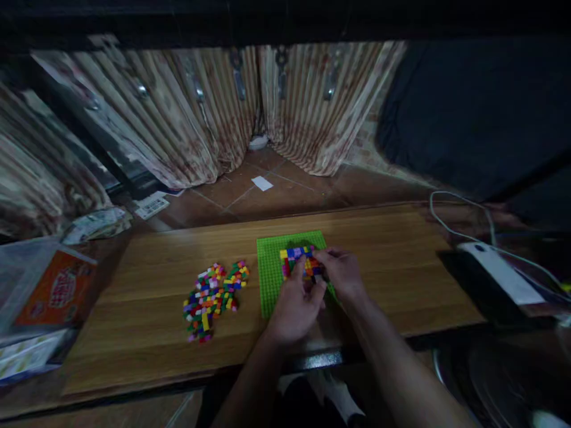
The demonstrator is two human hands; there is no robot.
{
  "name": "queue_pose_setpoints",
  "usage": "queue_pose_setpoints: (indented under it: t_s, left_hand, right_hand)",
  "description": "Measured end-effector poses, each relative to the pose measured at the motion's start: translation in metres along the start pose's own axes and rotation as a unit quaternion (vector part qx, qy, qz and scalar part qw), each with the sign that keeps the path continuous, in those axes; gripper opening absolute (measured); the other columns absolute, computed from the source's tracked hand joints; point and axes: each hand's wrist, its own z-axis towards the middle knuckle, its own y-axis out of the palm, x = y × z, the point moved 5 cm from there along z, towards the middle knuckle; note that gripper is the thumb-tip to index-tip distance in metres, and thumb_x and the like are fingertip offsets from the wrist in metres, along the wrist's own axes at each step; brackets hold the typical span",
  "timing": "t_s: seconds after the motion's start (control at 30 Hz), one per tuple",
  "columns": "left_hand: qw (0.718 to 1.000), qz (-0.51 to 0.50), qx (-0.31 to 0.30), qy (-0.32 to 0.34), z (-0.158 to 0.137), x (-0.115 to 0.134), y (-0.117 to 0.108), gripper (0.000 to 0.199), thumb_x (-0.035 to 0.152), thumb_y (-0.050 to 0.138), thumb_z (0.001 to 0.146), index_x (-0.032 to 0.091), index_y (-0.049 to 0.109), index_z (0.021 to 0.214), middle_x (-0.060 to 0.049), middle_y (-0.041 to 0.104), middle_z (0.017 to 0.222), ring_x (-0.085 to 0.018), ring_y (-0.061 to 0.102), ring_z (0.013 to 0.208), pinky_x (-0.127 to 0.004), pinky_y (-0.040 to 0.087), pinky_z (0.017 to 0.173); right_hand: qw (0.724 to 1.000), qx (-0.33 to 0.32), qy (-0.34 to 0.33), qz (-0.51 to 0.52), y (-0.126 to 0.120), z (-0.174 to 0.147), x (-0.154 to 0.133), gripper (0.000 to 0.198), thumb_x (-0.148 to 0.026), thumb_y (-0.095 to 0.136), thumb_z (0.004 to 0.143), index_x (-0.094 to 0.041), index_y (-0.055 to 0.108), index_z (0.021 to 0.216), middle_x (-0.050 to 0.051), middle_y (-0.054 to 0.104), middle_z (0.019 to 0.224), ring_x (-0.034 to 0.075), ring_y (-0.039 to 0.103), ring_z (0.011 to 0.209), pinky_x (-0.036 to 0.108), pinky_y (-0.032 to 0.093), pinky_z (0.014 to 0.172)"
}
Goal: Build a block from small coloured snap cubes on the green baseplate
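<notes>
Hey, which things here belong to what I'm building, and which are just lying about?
Seemingly in the job:
green baseplate
bricks on it, at your left hand and right hand
loose bricks

Apparently just lying about:
white device
cable
orange packet
white card on the floor

Bare forearms [388,362], bare wrists [358,302], bare fingers [297,271]

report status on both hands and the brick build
Left hand, right hand at multicoloured brick build, over green studded baseplate. Hands partly hide build. Loose brick pile left of baseplate.
</notes>
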Motion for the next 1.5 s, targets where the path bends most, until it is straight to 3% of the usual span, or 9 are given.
queue_pose_setpoints:
  t_s: [0.27,0.43,0.63,0.87,1.07,1.5]
  left_hand:
    - [1.000,-0.007,0.005,0.029,0.000,-0.004,0.000,0.070,0.032,0.052,0.091,0.012,0.025,0.153,0.003,0.062,0.063,-0.014,0.059,0.058,-0.026,0.046,0.061]
    - [1.000,-0.008,0.010,0.020,0.000,-0.007,0.001,0.071,0.034,0.052,0.092,0.012,0.023,0.153,0.002,0.064,0.064,-0.014,0.060,0.060,-0.028,0.047,0.064]
    - [1.000,-0.013,0.010,0.024,-0.001,-0.010,0.000,0.072,0.035,0.052,0.092,0.014,0.022,0.154,0.002,0.067,0.067,-0.015,0.063,0.062,-0.028,0.048,0.065]
    - [0.999,0.005,0.012,0.038,-0.001,-0.008,-0.003,0.066,0.034,0.053,0.091,0.014,0.031,0.150,0.002,0.067,0.065,-0.016,0.063,0.062,-0.029,0.048,0.067]
    - [0.998,0.010,0.018,0.064,-0.003,-0.007,-0.004,0.057,0.033,0.054,0.091,0.016,0.040,0.145,0.001,0.066,0.068,-0.015,0.062,0.062,-0.028,0.047,0.064]
    - [0.997,-0.022,0.012,0.076,-0.007,-0.007,-0.012,0.038,0.026,0.057,0.088,0.014,0.059,0.123,0.002,0.063,0.067,-0.014,0.063,0.064,-0.026,0.049,0.065]
  right_hand:
    - [0.998,-0.054,0.036,0.007,-0.004,0.002,0.006,0.037,-0.049,0.083,0.051,-0.018,0.063,0.056,-0.002,0.061,0.052,0.010,0.052,0.047,0.023,0.039,0.047]
    - [0.998,-0.026,0.064,0.000,-0.013,0.010,0.012,0.044,-0.060,0.078,0.060,-0.017,0.065,0.063,0.001,0.066,0.059,0.010,0.054,0.047,0.022,0.042,0.046]
    - [0.997,-0.068,0.020,-0.002,0.000,0.008,0.015,0.048,-0.063,0.076,0.063,-0.016,0.066,0.065,0.003,0.067,0.059,0.013,0.058,0.051,0.023,0.044,0.048]
    - [0.998,-0.005,-0.027,-0.048,-0.019,0.014,0.003,0.039,-0.055,0.075,0.063,-0.017,0.066,0.064,0.002,0.065,0.059,0.010,0.053,0.048,0.021,0.043,0.045]
    - [0.995,0.002,-0.077,-0.065,-0.032,0.011,-0.009,0.033,-0.049,0.074,0.063,-0.019,0.061,0.060,-0.003,0.057,0.054,0.008,0.048,0.048,0.021,0.039,0.047]
    - [0.992,-0.006,-0.108,-0.071,-0.025,0.006,-0.014,0.030,-0.046,0.068,0.067,-0.019,0.059,0.059,-0.003,0.056,0.056,0.009,0.046,0.052,0.023,0.038,0.051]
